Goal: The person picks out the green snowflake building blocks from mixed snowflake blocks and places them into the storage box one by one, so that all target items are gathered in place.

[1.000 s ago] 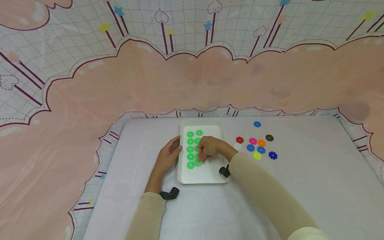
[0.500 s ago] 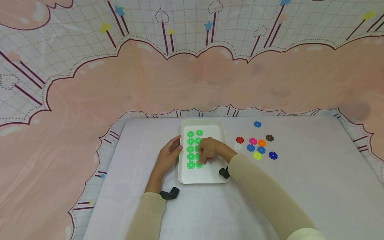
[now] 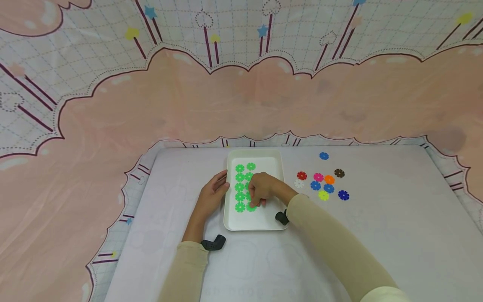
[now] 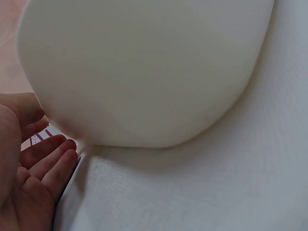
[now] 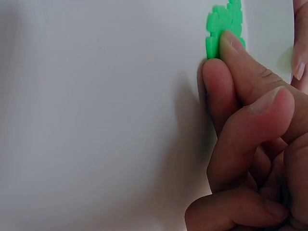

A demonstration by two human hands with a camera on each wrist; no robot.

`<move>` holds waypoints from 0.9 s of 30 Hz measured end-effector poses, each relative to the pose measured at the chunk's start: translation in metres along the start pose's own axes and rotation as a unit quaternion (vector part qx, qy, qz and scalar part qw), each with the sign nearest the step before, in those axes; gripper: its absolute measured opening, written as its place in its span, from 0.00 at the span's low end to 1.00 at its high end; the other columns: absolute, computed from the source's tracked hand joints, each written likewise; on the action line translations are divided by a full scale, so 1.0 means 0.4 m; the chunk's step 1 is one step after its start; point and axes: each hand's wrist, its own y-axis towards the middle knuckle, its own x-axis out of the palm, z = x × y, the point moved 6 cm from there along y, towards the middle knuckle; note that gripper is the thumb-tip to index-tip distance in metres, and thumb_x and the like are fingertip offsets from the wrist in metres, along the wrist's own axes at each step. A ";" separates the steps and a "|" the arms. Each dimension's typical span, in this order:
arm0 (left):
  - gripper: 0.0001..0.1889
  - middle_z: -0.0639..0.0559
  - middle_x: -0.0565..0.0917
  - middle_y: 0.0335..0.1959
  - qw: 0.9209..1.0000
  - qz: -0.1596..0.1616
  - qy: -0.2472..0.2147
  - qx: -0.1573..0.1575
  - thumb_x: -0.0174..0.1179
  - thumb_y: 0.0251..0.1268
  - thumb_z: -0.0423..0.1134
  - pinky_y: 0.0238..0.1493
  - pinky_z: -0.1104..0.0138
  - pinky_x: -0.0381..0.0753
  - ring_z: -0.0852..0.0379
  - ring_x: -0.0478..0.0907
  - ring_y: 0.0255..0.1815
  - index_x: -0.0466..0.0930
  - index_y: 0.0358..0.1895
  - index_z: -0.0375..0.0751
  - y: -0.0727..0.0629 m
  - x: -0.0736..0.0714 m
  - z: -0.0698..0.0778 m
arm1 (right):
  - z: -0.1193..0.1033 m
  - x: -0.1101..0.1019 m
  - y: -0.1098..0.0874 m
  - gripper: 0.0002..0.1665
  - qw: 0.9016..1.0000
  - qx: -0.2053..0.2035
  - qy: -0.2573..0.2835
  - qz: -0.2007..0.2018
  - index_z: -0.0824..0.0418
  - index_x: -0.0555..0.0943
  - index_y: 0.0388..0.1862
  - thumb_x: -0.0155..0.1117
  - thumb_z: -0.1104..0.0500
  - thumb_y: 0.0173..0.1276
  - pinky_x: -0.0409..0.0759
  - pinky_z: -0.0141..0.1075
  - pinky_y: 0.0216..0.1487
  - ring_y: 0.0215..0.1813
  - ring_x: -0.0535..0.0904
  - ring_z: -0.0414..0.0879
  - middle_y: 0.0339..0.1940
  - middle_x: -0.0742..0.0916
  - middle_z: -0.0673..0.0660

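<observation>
A white rectangular tray [image 3: 260,220] holds several green snowflake discs [image 3: 240,186] in two columns. My right hand [image 3: 263,186] is over the right column, hiding part of it. In the right wrist view, its thumb and index finger pinch the edge of a green snowflake disc [image 5: 221,24], with the other fingers curled in. This disc lies at the near end of the right column in the head view. My left hand [image 3: 213,193] rests against the tray's left side, its fingers loosely extended. In the left wrist view, the thumb and fingertips are at the tray's outer wall [image 4: 144,96].
Right of the tray, loose snowflake discs lie on the white tabletop: red [image 3: 301,175], white [image 3: 299,183], pink [image 3: 318,177], orange [image 3: 329,179], yellow [image 3: 323,196], brown [image 3: 339,173] and several blue ones [image 3: 315,185]. A patterned cloth [image 3: 264,105] hangs behind the table.
The pinched green snowflake disc has shifted slightly right and nearer, in line with the left column's near disc. My right hand has moved a little with it. My left hand and the tray stay put.
</observation>
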 end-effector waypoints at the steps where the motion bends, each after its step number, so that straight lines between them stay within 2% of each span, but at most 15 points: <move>1: 0.26 0.49 0.73 0.74 1.000 0.000 0.000 0.000 0.59 0.77 0.42 0.73 0.60 0.73 0.53 0.71 0.75 0.69 0.75 0.51 0.000 0.000 0.000 | -0.001 -0.001 -0.001 0.15 1.000 0.000 0.002 0.002 0.56 0.83 0.19 0.83 0.56 0.55 0.79 0.30 0.30 0.17 0.81 0.40 0.16 0.87 0.49; 15: 0.26 0.49 0.73 0.74 1.000 0.006 0.004 0.001 0.59 0.77 0.42 0.73 0.59 0.73 0.52 0.71 0.75 0.69 0.75 0.50 -0.006 -0.001 0.006 | -0.007 -0.019 -0.015 0.14 1.000 -0.006 0.028 0.011 0.57 0.84 0.21 0.83 0.57 0.55 0.79 0.30 0.32 0.18 0.82 0.41 0.18 0.89 0.51; 19: 0.26 0.50 0.74 0.74 1.000 0.008 0.005 0.000 0.59 0.77 0.44 0.73 0.57 0.73 0.51 0.72 0.74 0.69 0.75 0.52 -0.006 -0.003 0.006 | -0.006 -0.041 -0.028 0.13 0.998 -0.013 0.042 0.039 0.55 0.84 0.21 0.83 0.57 0.55 0.75 0.30 0.29 0.18 0.81 0.42 0.19 0.88 0.49; 23: 0.25 0.49 0.76 0.72 1.000 0.022 0.006 0.004 0.58 0.78 0.43 0.73 0.55 0.74 0.51 0.73 0.73 0.70 0.74 0.51 -0.003 -0.007 0.008 | 0.000 -0.072 -0.060 0.13 0.995 -0.022 0.062 0.075 0.55 0.83 0.23 0.81 0.56 0.58 0.72 0.31 0.26 0.21 0.84 0.49 0.21 0.88 0.50; 27: 0.25 0.50 0.77 0.70 0.999 0.041 0.015 0.016 0.57 0.78 0.42 0.73 0.54 0.73 0.51 0.74 0.73 0.70 0.74 0.47 -0.002 -0.016 0.028 | 0.020 -0.106 -0.110 0.11 0.989 -0.026 0.097 0.108 0.55 0.84 0.31 0.78 0.53 0.63 0.75 0.34 0.31 0.30 0.87 0.56 0.28 0.90 0.54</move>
